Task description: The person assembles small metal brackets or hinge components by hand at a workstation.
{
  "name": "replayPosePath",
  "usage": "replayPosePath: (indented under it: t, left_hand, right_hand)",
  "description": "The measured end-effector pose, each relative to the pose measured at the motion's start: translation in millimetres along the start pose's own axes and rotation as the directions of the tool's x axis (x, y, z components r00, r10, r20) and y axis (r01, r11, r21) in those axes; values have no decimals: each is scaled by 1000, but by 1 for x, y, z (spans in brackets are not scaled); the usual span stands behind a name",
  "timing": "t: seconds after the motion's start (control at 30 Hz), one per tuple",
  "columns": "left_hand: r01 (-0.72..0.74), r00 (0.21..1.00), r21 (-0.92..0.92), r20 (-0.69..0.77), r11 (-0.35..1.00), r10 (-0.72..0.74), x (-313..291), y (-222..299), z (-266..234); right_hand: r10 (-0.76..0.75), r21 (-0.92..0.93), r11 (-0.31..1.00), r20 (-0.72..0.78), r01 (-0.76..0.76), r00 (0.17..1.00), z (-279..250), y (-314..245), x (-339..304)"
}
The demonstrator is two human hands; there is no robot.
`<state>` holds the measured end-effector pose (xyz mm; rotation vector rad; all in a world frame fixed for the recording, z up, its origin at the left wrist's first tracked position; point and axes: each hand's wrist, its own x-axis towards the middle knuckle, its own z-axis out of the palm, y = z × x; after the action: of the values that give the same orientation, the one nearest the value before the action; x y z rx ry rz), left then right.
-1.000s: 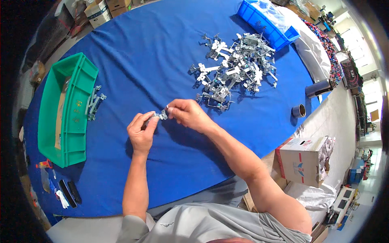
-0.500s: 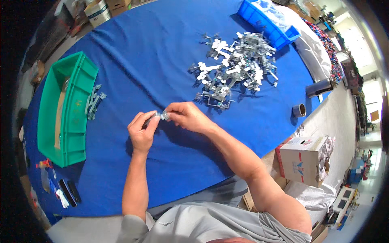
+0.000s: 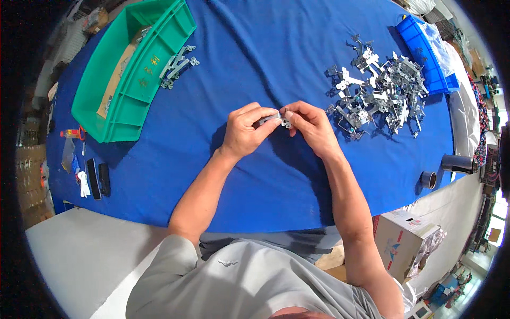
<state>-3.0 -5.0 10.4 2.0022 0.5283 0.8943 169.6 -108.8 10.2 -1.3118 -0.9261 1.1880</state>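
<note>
Above the blue cloth, my left hand (image 3: 245, 130) pinches one end of a small silvery metal bracket (image 3: 286, 123) between thumb and fingers. At its other end, the thumb and forefinger of my right hand (image 3: 313, 127) are closed on the same piece. The fingertips hide much of its shape. To the right lies a loose pile of similar metal brackets (image 3: 393, 90), tangled together. Several more brackets (image 3: 178, 66) lie side by side along the green crate (image 3: 125, 114) on the left. Inside that crate are some metal parts and a brown cardboard-like sheet.
A blue bin (image 3: 443, 85) with clear plastic in it stands behind the pile. Near the right edge are a tape roll (image 3: 428, 179) and a dark cylinder (image 3: 458, 164). Two black bars (image 3: 93, 178) lie at left. A cardboard box (image 3: 401, 242) stands below the table's right edge.
My view has turned, so the crate, the pile and my hands all appear farther right. Both hands keep their pinch on the bracket, its angle slightly changed.
</note>
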Motion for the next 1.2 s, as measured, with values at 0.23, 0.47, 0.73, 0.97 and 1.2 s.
replayPosePath:
  t: [0.23, 0.47, 0.73, 0.97, 1.2]
  left_hand:
    - [6, 995, -2, -101, 1000, -6, 0, 4, 2]
    - [51, 991, -27, -120, 998, -54, 0, 5, 0]
    - [70, 996, -59, -50, 996, -73, 0, 2, 3]
    - [49, 999, -21, 14, 999, -49, -1, 7, 1]
    - [121, 961, -18, -248, 993, -121, 1, 3, 3]
  right_hand:
    - [-7, 18, 1000, -163, 10, 987, -3, -13, -3]
    - [73, -180, 980, -44, -80, 996, 3, -10, -5]
    - [33, 86, 996, -71, -27, 997, 1, -7, -2]
    - [-126, -98, 989, -197, 108, 972, 2, -6, -1]
    - [121, -119, 985, -64, -128, 991, 3, -13, -7]
